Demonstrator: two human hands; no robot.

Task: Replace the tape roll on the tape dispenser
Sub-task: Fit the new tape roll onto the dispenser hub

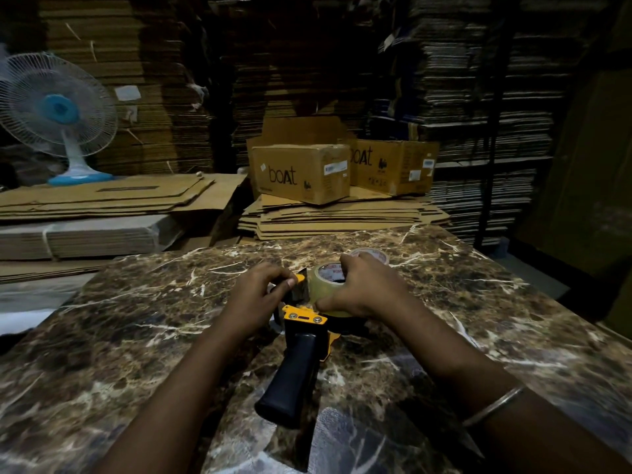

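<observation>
Packaging storeroom or carton warehouse, dimly lit. Beyond fingers (pixel 287 280): tall stacks of flattened brown corrugated cardboard (pixel 164 80) filling walls to top of view. Nearer, ahead of fingers: two made-up brown cartons printed "boAt" (pixel 301 172), resting on low pile of flat brown cardboard sheets (pixel 342 217). Far left of fingers: white-and-blue table fan (pixel 58 111) standing on more flat sheets. Under fingers: brown marble-patterned worktop (pixel 136 319).
</observation>
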